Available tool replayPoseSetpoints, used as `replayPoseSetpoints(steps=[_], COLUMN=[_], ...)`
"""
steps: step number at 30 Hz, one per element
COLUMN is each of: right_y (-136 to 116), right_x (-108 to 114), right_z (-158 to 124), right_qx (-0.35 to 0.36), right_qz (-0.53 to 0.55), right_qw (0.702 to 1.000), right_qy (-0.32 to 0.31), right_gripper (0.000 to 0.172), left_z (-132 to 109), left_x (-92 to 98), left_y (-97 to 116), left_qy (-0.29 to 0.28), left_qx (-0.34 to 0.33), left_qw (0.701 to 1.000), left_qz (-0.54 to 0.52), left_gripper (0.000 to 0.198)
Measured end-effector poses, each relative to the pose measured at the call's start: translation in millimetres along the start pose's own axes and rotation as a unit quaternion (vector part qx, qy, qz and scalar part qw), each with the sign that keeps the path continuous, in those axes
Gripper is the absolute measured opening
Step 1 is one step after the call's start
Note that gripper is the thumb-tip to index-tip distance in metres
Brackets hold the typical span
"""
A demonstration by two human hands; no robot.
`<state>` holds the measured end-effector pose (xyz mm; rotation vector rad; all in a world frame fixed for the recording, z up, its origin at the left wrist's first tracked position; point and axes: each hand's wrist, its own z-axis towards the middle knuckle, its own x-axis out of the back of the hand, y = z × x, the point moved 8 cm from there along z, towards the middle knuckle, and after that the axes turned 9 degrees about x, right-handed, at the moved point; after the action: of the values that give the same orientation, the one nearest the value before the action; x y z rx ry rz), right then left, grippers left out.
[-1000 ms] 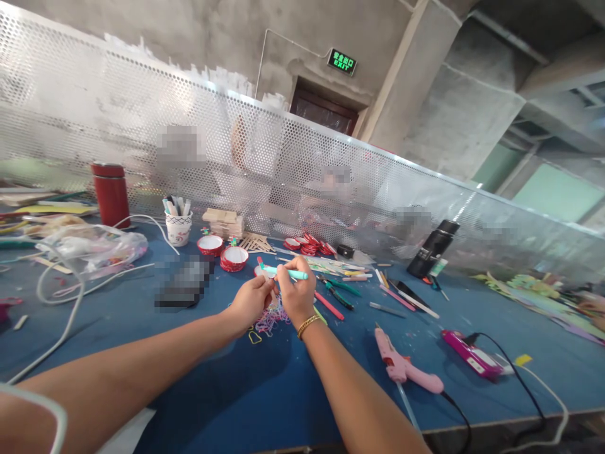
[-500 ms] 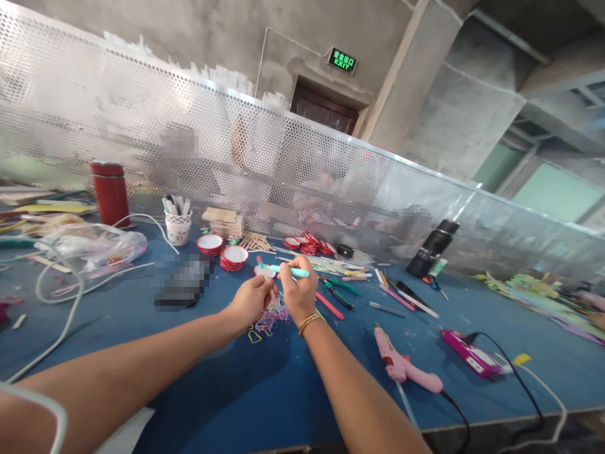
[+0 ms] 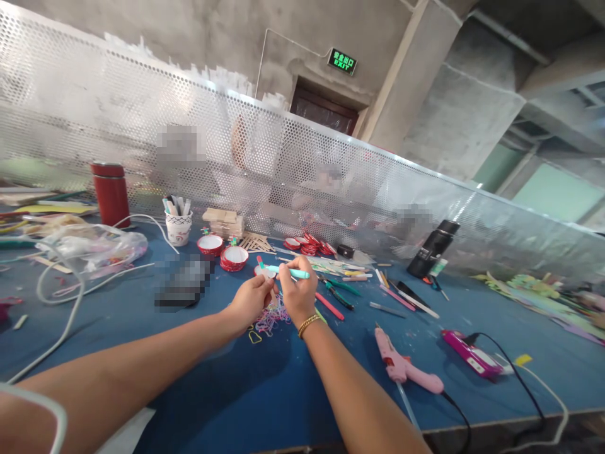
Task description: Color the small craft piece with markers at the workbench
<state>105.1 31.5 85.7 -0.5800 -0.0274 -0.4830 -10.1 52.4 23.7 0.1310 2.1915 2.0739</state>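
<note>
My right hand (image 3: 299,291) is closed around a turquoise marker pen (image 3: 299,272), its tip pointing left. The tip meets, or comes very near, a small craft piece with red, green and pale parts (image 3: 261,263). My left hand (image 3: 251,299) pinches that piece between thumb and fingers, which partly cover it. Beneath both hands lies a pile of colourful paper clips (image 3: 270,320), with a yellow one at its near edge. Just beyond my left hand are red-rimmed white round pieces (image 3: 234,257), stacked, with another stack (image 3: 210,244) beside them.
A pink glue gun (image 3: 401,366) and a purple device (image 3: 470,353) with cables lie right. Pliers (image 3: 338,291) and a red stick (image 3: 329,306) are beside my right hand. Left are a dark phone-like slab (image 3: 185,282), a paper cup of pens (image 3: 178,227) and a red flask (image 3: 110,194).
</note>
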Motion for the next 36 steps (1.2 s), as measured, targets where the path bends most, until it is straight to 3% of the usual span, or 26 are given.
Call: replayPoseSetpoints(steps=[6, 13, 20, 26, 31, 36], right_y=[-0.7, 1.0, -2.3, 4.0, 1.9, 2.0], right_x=[-4.9, 2.3, -2.9, 0.5, -3.6, 0.2], right_z=[-2.5, 1.9, -0.1, 0.2, -0.4, -0.5], right_qx=[0.001, -0.002, 0.004, -0.015, -0.008, -0.015], right_qz=[0.005, -0.013, -0.007, -0.004, 0.001, 0.01], right_qw=[1.0, 1.0, 1.0, 1.0, 1.0, 1.0], right_qy=[-0.019, 0.011, -0.012, 0.009, -0.013, 0.011], right_gripper=[0.022, 0.02, 0.021, 0.02, 0.021, 0.02], left_z=[2.3, 1.4, 0.1, -1.2, -0.3, -0.2], left_x=[1.2, 1.3, 1.6, -1.0, -0.2, -0.4], left_y=[-1.5, -0.6, 0.7, 0.7, 0.3, -1.3], left_qy=[0.004, 0.0, 0.005, -0.007, -0.002, -0.002], left_qx=[-0.006, -0.004, -0.004, -0.003, -0.005, 0.007], left_qw=[1.0, 1.0, 1.0, 1.0, 1.0, 1.0], left_qz=[-0.005, 0.007, -0.007, -0.008, -0.013, -0.003], left_gripper=[0.029, 0.028, 0.032, 0.033, 0.034, 0.03])
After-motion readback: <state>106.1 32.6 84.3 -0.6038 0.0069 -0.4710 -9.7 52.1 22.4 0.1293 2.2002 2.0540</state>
